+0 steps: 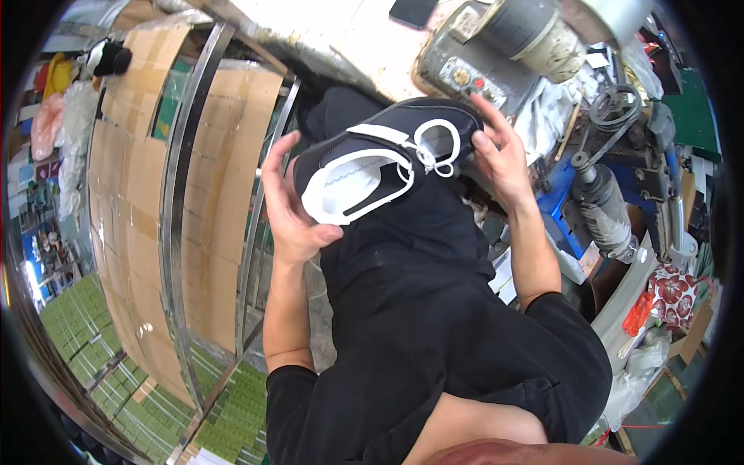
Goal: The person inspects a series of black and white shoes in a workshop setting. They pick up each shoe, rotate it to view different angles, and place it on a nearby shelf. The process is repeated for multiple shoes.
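Seen from the head camera: a crowded workshop, viewed steeply downward over a lap in black trousers [418,310]. To the left, a tall rack of curved steel tubing lined with brown cardboard sheets [205,194], standing on a floor of small green tiles [77,325]. Along the top edge, a pale, stained worktable [349,39] carrying a grey metal machine with round dials and a drum-shaped motor [480,54]; to the right, a belt pulley and dark machine parts [616,108] amid rags, bags and clutter. Little free room on the right; more open space between lap and rack on the left. Held up over the lap, between both hands and below the worktable's near edge: a black shoe upper with white piping, white inner lining and a looped white lace [387,159], smooth and slightly glossy, opening turned toward the camera. Left hand [291,205] half open, palm and curled fingers cupping the heel end. Right hand [500,151] loosely closed on the toe end, fingers spread across the far side, thumb pressed against the near edge.
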A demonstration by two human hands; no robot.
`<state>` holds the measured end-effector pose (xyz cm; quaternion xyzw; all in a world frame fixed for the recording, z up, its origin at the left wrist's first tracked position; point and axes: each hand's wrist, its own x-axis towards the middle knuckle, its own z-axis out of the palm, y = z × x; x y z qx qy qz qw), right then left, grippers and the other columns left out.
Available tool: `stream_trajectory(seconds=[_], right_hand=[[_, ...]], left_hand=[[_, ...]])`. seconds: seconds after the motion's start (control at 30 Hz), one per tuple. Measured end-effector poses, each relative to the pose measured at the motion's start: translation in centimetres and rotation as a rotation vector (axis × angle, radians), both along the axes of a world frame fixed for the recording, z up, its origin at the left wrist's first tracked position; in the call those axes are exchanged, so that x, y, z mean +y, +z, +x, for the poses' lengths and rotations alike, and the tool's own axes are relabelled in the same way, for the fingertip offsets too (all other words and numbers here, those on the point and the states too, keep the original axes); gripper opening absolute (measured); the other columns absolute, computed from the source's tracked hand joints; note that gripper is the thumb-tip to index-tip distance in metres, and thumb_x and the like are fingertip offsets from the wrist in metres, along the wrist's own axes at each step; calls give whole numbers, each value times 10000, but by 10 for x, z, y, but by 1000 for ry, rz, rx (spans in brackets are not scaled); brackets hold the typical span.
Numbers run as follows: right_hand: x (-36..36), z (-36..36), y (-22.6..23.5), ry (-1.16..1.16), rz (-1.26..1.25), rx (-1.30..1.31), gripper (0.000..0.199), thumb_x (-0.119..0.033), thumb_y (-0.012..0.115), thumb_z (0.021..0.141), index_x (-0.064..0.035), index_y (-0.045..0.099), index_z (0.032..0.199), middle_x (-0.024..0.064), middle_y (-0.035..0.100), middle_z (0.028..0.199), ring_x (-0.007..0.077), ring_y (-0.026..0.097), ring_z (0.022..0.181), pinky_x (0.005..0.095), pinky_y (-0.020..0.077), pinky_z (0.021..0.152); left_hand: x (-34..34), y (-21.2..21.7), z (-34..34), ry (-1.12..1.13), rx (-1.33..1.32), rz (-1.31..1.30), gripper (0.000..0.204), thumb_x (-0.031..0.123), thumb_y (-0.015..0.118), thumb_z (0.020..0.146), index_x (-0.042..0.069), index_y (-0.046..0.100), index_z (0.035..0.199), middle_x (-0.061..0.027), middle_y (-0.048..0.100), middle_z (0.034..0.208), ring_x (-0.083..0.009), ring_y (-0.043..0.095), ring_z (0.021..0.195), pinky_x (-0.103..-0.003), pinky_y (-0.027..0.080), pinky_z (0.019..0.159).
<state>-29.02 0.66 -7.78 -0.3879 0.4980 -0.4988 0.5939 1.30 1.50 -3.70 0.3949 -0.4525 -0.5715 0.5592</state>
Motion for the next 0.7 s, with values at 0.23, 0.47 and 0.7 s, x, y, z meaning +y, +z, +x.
stream_trajectory(seconds=[0.23, 0.47, 0.7], right_hand=[[5, -28, 35, -332, -177, -84, 558, -241, 646, 994, 17, 438, 1444, 5, 666, 946, 5, 325, 446, 178, 250, 396], [8, -57, 40, -455, -274, -18, 533, -229, 624, 1005, 16, 440, 1441, 10, 661, 939, 6, 353, 451, 179, 259, 396], [17, -49, 61, -543, -422, 7, 646, -252, 740, 929, 68, 464, 1417, 102, 638, 1210, 114, 549, 1009, 236, 426, 849]], left_hand=[[-85, 21, -50, -10, -84, -261, 1378, 786, 828, 515, -49, 302, 1476, -191, 362, 1470, -291, 326, 1413, -426, 297, 1165], [-114, 46, -94, -96, 19, -227, 1394, 780, 842, 502, -24, 284, 1494, -223, 359, 1450, -303, 372, 1388, -428, 357, 1135], [-115, 50, -85, -171, -4, -101, 750, 290, 666, 924, -25, 306, 1501, -237, 449, 1419, -298, 519, 1281, -418, 473, 1067]])
